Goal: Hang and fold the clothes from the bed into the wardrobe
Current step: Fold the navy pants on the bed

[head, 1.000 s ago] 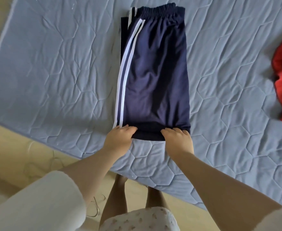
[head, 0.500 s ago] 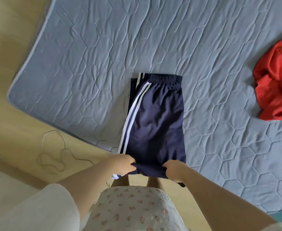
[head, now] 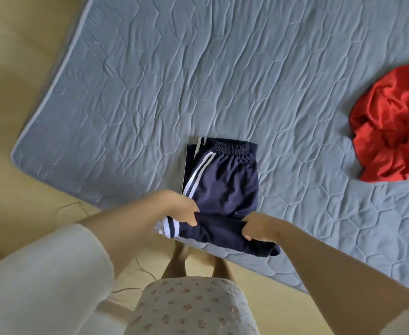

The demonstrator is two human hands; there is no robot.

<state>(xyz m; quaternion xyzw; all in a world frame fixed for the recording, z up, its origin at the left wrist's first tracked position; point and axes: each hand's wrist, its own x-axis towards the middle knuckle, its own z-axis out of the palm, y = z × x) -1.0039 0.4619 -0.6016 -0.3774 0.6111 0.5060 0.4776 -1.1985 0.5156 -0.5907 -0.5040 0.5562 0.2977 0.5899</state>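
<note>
Navy shorts (head: pixel 225 184) with white side stripes lie folded lengthwise on the blue quilted bed cover (head: pixel 174 81), waistband away from me. My left hand (head: pixel 179 209) grips the hem end at its left corner, by the stripes. At the right corner my right hand (head: pixel 256 226) grips the same end. Both hold the hem lifted off the bed and turned up toward me, so its underside shows. A crumpled red garment (head: pixel 391 134) lies on the bed at the far right.
The bed's near edge runs diagonally just under my hands, with a tan floor (head: pixel 17 68) to the left and below. A thin cord (head: pixel 73 206) lies on the floor by the bed corner. My legs and patterned skirt are directly below.
Both hands went from resting at the hem to gripping it and lifting it off the bed. My head has pulled back, so the shorts look smaller and more of the bed shows.
</note>
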